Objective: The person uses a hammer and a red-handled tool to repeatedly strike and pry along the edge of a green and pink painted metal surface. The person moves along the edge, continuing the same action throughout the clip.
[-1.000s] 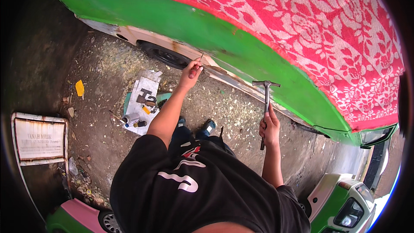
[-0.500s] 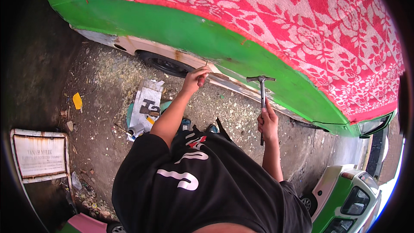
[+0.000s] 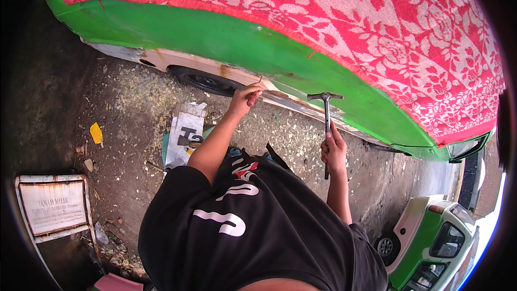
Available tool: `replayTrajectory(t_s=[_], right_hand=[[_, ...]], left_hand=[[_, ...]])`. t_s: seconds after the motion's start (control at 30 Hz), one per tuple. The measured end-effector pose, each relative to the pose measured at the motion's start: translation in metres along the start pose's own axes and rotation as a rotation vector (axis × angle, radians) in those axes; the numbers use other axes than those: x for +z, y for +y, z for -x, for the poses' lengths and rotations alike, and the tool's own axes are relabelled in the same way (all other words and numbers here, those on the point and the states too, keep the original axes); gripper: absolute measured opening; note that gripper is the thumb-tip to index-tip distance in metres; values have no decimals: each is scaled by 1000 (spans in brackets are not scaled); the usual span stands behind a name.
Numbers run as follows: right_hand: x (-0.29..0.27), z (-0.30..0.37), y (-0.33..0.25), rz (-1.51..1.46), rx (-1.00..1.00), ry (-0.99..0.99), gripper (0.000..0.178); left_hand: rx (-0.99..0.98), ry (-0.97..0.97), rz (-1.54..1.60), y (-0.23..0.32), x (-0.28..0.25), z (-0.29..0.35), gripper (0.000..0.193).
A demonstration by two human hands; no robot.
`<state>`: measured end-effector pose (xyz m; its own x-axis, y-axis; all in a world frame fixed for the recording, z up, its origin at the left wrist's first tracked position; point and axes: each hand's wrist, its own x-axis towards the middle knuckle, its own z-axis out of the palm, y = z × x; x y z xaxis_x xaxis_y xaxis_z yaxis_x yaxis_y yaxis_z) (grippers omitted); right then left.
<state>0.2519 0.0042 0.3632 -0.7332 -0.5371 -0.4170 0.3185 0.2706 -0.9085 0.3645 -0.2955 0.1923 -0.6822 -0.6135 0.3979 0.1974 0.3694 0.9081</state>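
My left hand point(image 3: 245, 97) is closed around a red-handled screwdriver point(image 3: 251, 101); its thin shaft pokes up past my fingers, close to the lower side panel of the green and white vehicle point(image 3: 215, 37). Most of that shaft is hidden by the hand. To the right, my right hand point(image 3: 335, 151) grips a hammer point(image 3: 326, 110) partway down its metal handle. The hammer stands head up, in front of the vehicle's worn, partly bare lower body. Whether either tool touches the panel I cannot tell.
A red and white floral cloth point(image 3: 377, 32) covers the vehicle's upper part; a black wheel point(image 3: 202, 80) shows below. On the littered ground lie a printed board point(image 3: 184, 124) with tools and a yellow scrap point(image 3: 96, 133). A rusty framed sign point(image 3: 54, 205) and another green-white vehicle point(image 3: 431, 242) stand nearer.
The view has shifted slightly: the vehicle sits a little higher and the sign lower. Both hands keep their holds and nearly the same positions.
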Motion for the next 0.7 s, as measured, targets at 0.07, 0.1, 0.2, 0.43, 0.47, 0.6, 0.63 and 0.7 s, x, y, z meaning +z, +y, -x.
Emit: replayTrajectory(t_s=[0.07,0.1,0.2,0.43,0.47,0.6,0.63,0.7], right_hand=[[3,1,-4,11,-1,1,48],[5,1,-5,17,-1,4,48],[14,-3,-7,119,-47,5,49],[65,-11,-16,580,-519,-116,47],[70,-12,-14,674,-636,-122,47],[87,-23,-6,1054,-868,-190,47],[90,-26,-5,1079,-841,-190,46],[92,-24,-5,1019,-793,-165,46]], left_hand=[[60,-28,-42,1,-5,-3,16],[41,-43,-67,6,-6,-7,16],[0,-89,-141,15,-10,-19,15],[-74,-145,-181,15,-12,-29,15],[-102,-159,-234,15,-10,-30,15],[-44,-127,-190,9,-11,-35,19],[12,-103,-108,10,-10,-35,20],[-157,-133,-205,8,-14,-33,20]])
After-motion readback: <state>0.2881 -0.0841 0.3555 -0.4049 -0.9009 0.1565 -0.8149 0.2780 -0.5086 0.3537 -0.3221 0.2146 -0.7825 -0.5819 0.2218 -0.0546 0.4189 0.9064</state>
